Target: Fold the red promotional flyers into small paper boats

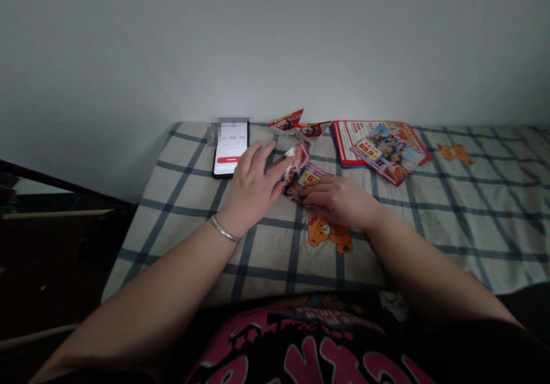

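A colourful printed flyer (317, 173), partly folded with one end raised, lies between my hands on the checked cloth. My left hand (254, 180), a silver bangle at its wrist, grips the raised left end between thumb and index finger. Its other fingers are spread apart. My right hand (337, 198) has its fingers bent together on the flyer's near right edge, and its thumb is mostly hidden. Just beyond stand folded paper pieces (313, 130) in red and white. To the right is a stack of flyers (347, 143) with a loose flyer (389, 153) lying askew on top.
A phone (227, 168) showing a running timer lies left of my left hand. The checked cloth (180, 212) with printed bears covers the surface, which meets a pale wall (275, 40) at the back. On the left the surface ends above a dark area.
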{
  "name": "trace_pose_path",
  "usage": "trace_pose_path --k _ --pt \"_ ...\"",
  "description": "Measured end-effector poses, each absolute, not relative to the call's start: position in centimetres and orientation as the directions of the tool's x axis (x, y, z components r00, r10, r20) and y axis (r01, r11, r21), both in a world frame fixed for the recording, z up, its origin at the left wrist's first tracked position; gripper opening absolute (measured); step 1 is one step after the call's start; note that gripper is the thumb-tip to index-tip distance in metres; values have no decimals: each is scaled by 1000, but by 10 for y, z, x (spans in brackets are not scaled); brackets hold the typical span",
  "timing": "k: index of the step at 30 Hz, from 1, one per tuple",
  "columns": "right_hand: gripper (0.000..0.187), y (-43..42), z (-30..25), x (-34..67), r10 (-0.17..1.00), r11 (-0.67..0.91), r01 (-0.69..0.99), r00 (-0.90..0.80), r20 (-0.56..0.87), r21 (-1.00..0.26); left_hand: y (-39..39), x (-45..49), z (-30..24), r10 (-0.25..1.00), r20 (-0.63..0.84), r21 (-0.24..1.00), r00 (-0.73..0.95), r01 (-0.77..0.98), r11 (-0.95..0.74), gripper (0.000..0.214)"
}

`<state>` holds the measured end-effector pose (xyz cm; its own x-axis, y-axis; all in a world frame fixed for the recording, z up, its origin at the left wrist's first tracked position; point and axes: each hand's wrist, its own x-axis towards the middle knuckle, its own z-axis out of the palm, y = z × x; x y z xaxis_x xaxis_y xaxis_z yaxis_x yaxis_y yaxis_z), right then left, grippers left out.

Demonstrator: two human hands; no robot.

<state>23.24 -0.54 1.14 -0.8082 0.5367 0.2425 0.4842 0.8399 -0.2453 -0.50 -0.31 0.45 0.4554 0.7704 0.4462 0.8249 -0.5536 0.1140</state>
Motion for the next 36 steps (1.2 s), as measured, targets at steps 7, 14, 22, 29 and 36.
trace_pose_path --k 7,14,22,29,36 --pt "21 -4 18 239 545 822 482 -821 173 -302 -4 -3 2 667 408 84 623 702 -707 35" --pt "19 0 12 239 651 755 594 -728 213 -277 1 -3 -7 726 384 218 570 708 -671 47" --pt "19 4 -2 232 809 587 737 -511 292 -335 7 -4 -10 732 413 269 541 696 -666 39" --pt "20 6 -6 226 846 520 804 -437 306 -289 8 -4 -14 698 461 251 548 674 -695 41" --pt "20 10 -10 223 852 499 827 -412 324 -260 5 -2 -10 701 419 202 577 693 -692 49"
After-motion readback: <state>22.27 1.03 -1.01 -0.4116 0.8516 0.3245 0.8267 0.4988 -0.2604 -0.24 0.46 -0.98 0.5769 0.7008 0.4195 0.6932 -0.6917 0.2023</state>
